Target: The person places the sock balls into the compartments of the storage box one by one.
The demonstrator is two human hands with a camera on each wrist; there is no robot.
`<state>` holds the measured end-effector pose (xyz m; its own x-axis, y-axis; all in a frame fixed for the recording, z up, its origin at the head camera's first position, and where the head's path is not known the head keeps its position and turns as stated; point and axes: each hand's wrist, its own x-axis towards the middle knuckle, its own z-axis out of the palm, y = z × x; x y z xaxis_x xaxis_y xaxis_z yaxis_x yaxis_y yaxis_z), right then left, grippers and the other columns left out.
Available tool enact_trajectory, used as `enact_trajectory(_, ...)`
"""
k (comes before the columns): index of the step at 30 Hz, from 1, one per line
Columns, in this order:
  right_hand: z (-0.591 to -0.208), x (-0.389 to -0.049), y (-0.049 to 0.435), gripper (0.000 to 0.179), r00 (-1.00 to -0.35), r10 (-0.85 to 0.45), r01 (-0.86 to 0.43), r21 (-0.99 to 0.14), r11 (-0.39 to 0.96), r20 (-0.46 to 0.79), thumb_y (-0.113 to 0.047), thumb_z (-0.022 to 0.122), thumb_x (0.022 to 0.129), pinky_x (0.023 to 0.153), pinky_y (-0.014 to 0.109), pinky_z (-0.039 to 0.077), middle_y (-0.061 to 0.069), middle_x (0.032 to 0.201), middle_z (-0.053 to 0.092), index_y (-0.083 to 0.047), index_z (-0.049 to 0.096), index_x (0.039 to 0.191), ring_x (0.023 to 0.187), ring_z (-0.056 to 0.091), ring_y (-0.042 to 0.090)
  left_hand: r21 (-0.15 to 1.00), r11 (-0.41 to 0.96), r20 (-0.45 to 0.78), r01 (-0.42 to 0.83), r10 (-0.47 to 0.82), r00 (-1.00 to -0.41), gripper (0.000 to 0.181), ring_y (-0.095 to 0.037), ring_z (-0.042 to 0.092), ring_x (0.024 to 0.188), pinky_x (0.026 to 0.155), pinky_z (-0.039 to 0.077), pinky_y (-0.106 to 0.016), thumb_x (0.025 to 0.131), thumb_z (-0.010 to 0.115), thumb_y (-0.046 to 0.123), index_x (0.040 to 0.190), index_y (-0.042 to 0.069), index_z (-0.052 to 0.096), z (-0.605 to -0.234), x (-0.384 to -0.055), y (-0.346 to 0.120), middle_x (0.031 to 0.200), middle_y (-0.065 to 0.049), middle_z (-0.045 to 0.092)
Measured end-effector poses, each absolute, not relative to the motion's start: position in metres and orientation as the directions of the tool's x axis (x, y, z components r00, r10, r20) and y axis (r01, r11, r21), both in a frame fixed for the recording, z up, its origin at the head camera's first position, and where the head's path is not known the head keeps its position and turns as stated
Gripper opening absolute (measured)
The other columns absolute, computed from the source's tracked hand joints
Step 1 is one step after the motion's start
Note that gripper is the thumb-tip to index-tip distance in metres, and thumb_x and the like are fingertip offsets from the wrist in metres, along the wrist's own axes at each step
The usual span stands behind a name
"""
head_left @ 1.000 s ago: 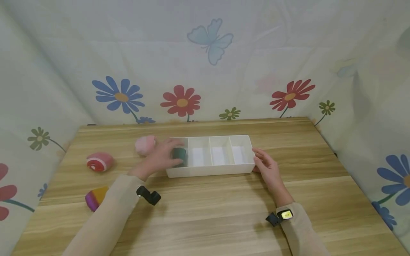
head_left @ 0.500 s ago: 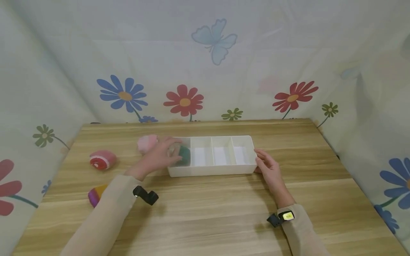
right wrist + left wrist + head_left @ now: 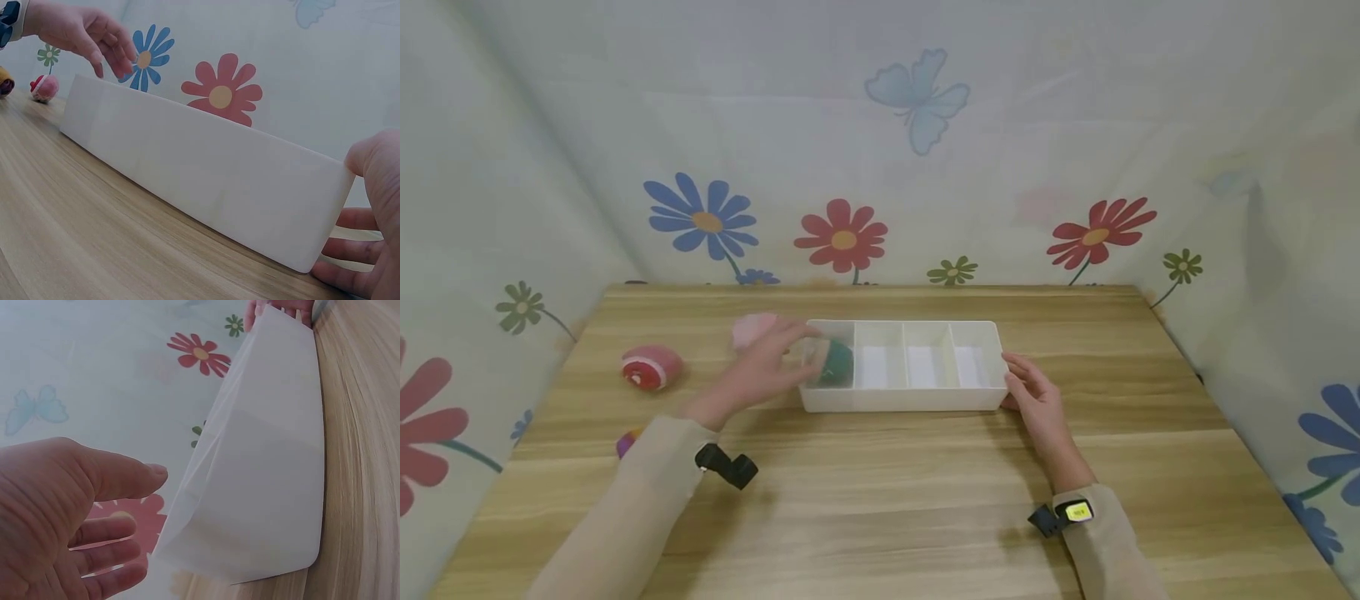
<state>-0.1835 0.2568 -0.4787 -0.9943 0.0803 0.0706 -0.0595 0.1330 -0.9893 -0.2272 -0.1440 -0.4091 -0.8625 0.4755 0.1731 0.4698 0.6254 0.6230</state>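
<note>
A long white box [image 3: 902,401] with several compartments in a row stands on the wooden table. In its leftmost compartment lies a teal, soft-looking bundle [image 3: 839,365]. My left hand [image 3: 758,367] hovers at the left end of the box, thumb and fingers spread apart with nothing between them; in the left wrist view the hand [image 3: 69,519] is clear of the white wall. At the opposite end, my right hand [image 3: 1036,404] rests against the short wall. Seen from the right wrist, its thumb [image 3: 365,156] touches the top corner and the fingertips meet the end lower down.
Left of the box lie a pale pink bundle [image 3: 752,328], partly behind the left hand, and a pink and red bundle [image 3: 652,367]. A purple and yellow one [image 3: 626,443] is mostly covered by the left sleeve. A flower-printed cloth [image 3: 1000,167] hangs behind the table.
My left hand has let go of the teal bundle and drawn back leftward, leaving it in the compartment. The head view has shifted slightly. The right hand stays at the box's end.
</note>
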Motion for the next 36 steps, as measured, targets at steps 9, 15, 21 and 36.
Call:
enact_trajectory(9,-0.478,-0.183,0.255,0.042,-0.994,0.081,-0.059,-0.989,0.136,0.071,-0.025,0.051,0.096,0.072,0.03,0.052,0.019,0.127,0.049,-0.006,0.048,0.133,0.092,0.056,0.012,0.599,0.624,0.205,0.502,0.486,-0.849,0.048,-0.023,0.049,0.107,0.091,0.042,-0.046,0.083,0.071,0.023,0.125,0.006,0.054,-0.405,-0.219,-0.153,0.118,-0.009,0.056)
enact_trajectory(15,-0.479,-0.182,0.255,0.042,-0.994,0.074,-0.064,-0.99,0.129,0.074,-0.025,0.05,0.096,0.073,0.03,0.052,0.019,0.127,0.05,-0.005,0.048,0.133,0.092,0.057,0.012,0.613,0.597,0.234,0.518,0.489,-0.84,0.049,-0.031,0.05,0.111,0.091,0.042,-0.051,0.084,0.069,0.016,0.127,0.004,0.052,-0.407,-0.215,-0.163,0.127,-0.015,0.051)
enact_trajectory(21,-0.478,-0.184,0.256,0.042,-0.994,0.074,-0.064,-0.99,0.125,0.074,-0.024,0.051,0.096,0.075,0.032,0.052,0.019,0.127,0.05,-0.006,0.048,0.133,0.094,0.057,0.012,0.63,0.618,0.202,0.471,0.455,-0.867,0.053,-0.032,0.053,0.111,0.09,0.045,-0.049,0.084,0.069,0.024,0.13,0.006,0.05,-0.406,-0.205,-0.173,0.135,-0.015,0.045)
enact_trajectory(36,-0.479,-0.183,0.255,0.042,-0.995,0.066,-0.066,-0.989,0.133,0.075,-0.026,0.05,0.096,0.074,0.031,0.052,0.019,0.128,0.049,-0.006,0.047,0.134,0.093,0.057,0.012,0.579,0.68,0.225,0.449,0.396,-0.89,0.046,-0.031,0.047,0.114,0.091,0.041,-0.051,0.083,0.071,0.018,0.124,0.009,0.053,-0.403,-0.185,-0.201,0.123,-0.012,0.052)
